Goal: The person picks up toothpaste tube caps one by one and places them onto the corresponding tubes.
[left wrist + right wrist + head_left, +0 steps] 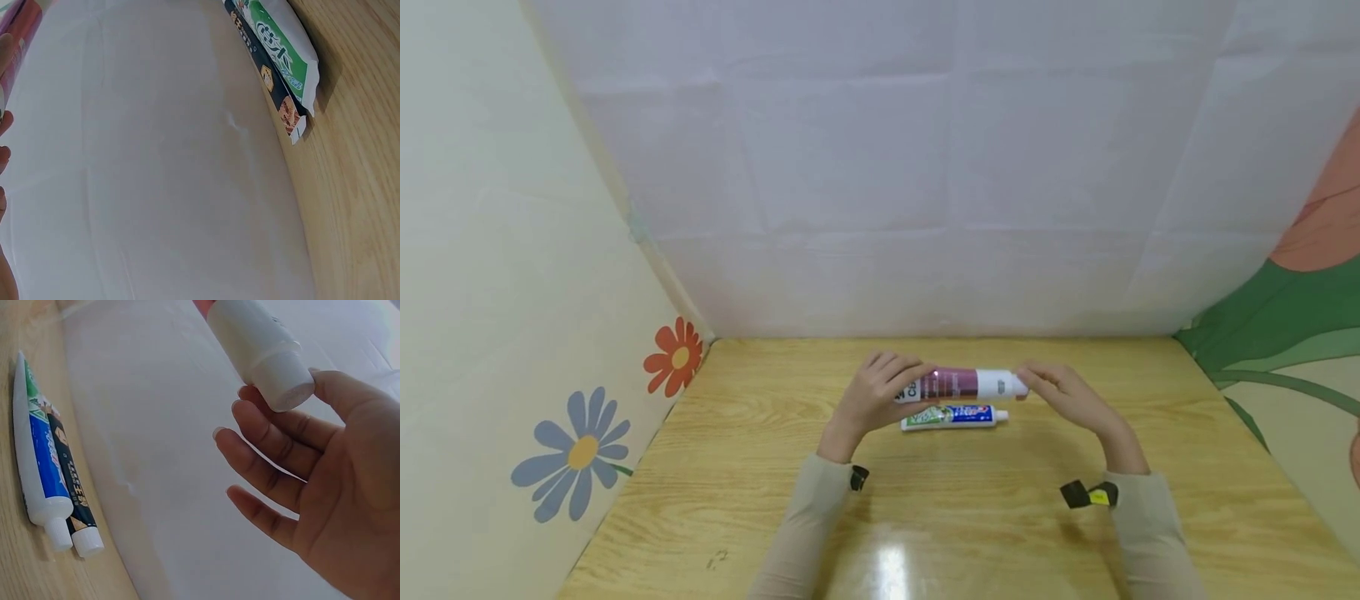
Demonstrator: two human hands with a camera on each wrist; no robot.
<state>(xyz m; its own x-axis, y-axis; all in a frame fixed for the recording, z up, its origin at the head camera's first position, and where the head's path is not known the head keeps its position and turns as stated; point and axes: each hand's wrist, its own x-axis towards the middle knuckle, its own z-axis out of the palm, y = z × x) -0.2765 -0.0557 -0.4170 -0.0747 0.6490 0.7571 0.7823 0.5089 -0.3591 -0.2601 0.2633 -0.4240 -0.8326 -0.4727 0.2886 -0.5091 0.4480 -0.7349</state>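
A pink tube with a white cap end is held level above the table. My left hand grips its printed end, fingers over the top and thumb below. At the other end, my right hand pinches the white cap between thumb and index finger, the other fingers spread apart. Below the held tube lies a blue and green toothpaste tube with a white cap. Beside it lies a black tube with a white cap, visible in both wrist views but hidden in the head view.
The wooden table meets a white sheet at its back edge. On the left is a wall with painted flowers. Green leaf shapes decorate the right wall.
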